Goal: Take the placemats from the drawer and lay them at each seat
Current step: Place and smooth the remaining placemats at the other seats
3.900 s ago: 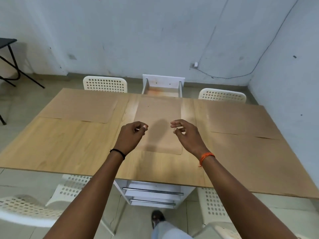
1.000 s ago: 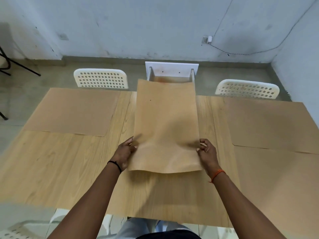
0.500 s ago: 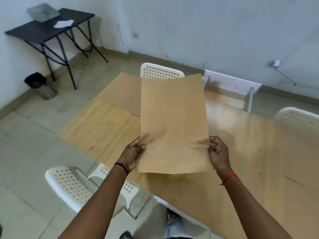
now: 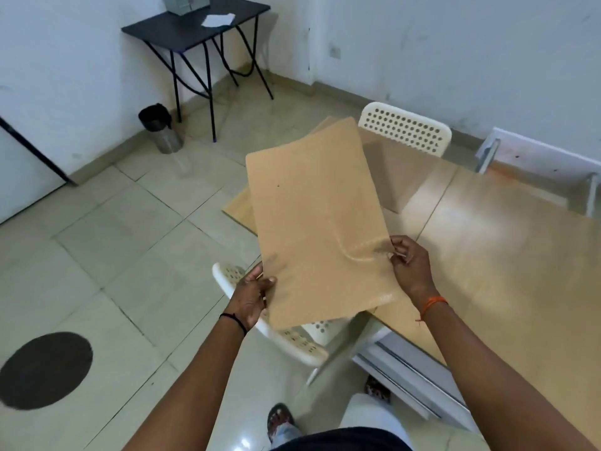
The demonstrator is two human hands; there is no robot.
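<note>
I have the placemat (image 4: 312, 222) up in the air between both hands, clear of the table (image 4: 487, 255), hanging over the table's near left corner and the white chair (image 4: 292, 340) tucked under it. My left hand (image 4: 252, 296) pinches the lower left edge, thumb on top and fingers curled beneath; my right hand (image 4: 408, 265) nips the right edge a little higher, fingers closed tight on the sheet. Its long axis runs from my hands at about six o'clock away toward twelve, leaning slightly to eleven, with the far short edge raised and the near short edge sagging below my wrists. The sheet is thin and floppy, and I can see a buckle by my right fingertips, so I judge the main risk is a crease setting in if I keep squeezing inward. With only edge grips, the far end could also droop or catch the table corner as I lower it, and it may land skewed or overlapping the placemat already lying (image 4: 400, 177) at one o'clock near the far chair (image 4: 406, 128). The open drawer (image 4: 536, 157) sits at two o'clock, well apart.
</note>
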